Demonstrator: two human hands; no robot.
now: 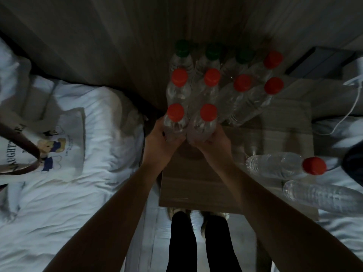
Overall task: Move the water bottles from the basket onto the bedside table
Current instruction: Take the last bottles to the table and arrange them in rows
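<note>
The left hand [160,137] is wrapped around the lower body of an upright red-capped water bottle [175,120]. The right hand [214,138] grips a second red-capped bottle [206,122] just beside it, and the two bottles touch. Fingers hide both bases, so I cannot tell whether they rest on the wooden counter [196,183].

Behind them stand five more red-capped bottles [242,83], then three green-capped bottles [182,48] against the wall, their bodies hard to separate in the dim light. At the counter's right end lie a capped bottle on its side [275,164] and another clear bottle [322,195], whose neck is cut off by the frame edge.

On the bed [59,203] to the left lies a bear-print tote bag [64,138], its lettering cropped.
</note>
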